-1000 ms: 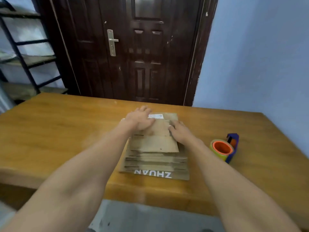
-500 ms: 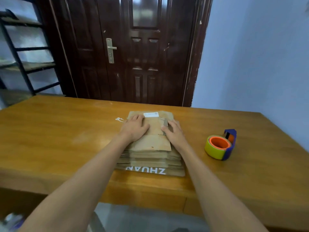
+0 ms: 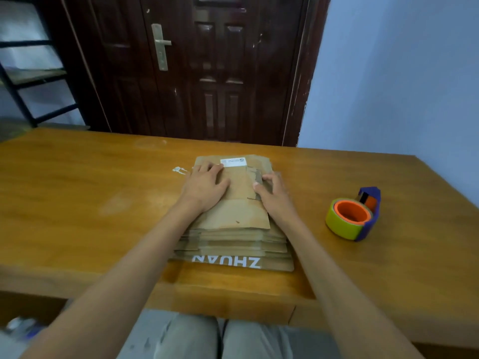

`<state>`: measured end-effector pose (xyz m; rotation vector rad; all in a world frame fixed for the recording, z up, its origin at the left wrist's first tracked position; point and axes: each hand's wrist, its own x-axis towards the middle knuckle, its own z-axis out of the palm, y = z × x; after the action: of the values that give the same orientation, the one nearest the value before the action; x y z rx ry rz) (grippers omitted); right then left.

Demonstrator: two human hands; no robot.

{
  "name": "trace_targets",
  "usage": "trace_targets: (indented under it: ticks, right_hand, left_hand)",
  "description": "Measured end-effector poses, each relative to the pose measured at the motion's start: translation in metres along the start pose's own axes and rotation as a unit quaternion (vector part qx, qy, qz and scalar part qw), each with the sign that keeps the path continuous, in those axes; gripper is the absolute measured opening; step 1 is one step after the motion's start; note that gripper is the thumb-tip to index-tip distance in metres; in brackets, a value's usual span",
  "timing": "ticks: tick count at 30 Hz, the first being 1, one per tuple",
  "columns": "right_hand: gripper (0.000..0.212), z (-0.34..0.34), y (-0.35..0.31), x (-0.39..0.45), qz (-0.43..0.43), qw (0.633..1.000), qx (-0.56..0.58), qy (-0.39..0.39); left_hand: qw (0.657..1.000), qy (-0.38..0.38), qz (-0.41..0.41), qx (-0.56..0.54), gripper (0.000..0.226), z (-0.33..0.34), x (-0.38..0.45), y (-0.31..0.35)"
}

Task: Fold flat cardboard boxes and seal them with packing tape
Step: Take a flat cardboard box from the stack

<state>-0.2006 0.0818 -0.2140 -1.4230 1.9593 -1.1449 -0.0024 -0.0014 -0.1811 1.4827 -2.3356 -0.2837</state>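
Stack of flat cardboard boxes (image 3: 233, 237) lay on table (image 3: 77, 193) directly before person, long axis running away from viewer; count of sheets unclear. Left hand (image 3: 204, 185) rested flat on top sheet (image 3: 233, 213), fingers relaxed; right hand (image 3: 274, 195) curled at sheet's right edge, nearer; grasp uncertain. Tape dispenser (image 3: 352, 216), one, well right, untouched.

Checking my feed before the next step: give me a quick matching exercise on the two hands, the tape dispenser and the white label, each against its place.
Things:
1. left hand
2. right hand
3. tape dispenser
4. white label

Places:
A. on the table, right of the stack
B. far end of the top sheet
C. flat on the top sheet
D. at the top sheet's right edge

Pairs: 1-C, 2-D, 3-A, 4-B
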Motion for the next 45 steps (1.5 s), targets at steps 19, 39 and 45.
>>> trace_targets:
  ticks: [19,39,45]
  right_hand:
    - [0.051,-0.010,-0.022,0.046,0.010,0.998,0.005,-0.057]
    - [0.051,0.021,-0.021,0.180,-0.022,0.996,-0.073,0.047]
    - [0.052,0.001,-0.080,0.146,-0.106,0.993,-0.055,-0.010]
  left_hand:
    - [0.975,-0.020,-0.102,-0.197,0.078,-0.005,0.035,-0.029]
    - [0.995,0.043,-0.065,-0.066,0.055,0.015,0.185,-0.058]
    - [0.981,0.140,-0.066,-0.117,0.047,-0.023,0.170,-0.047]
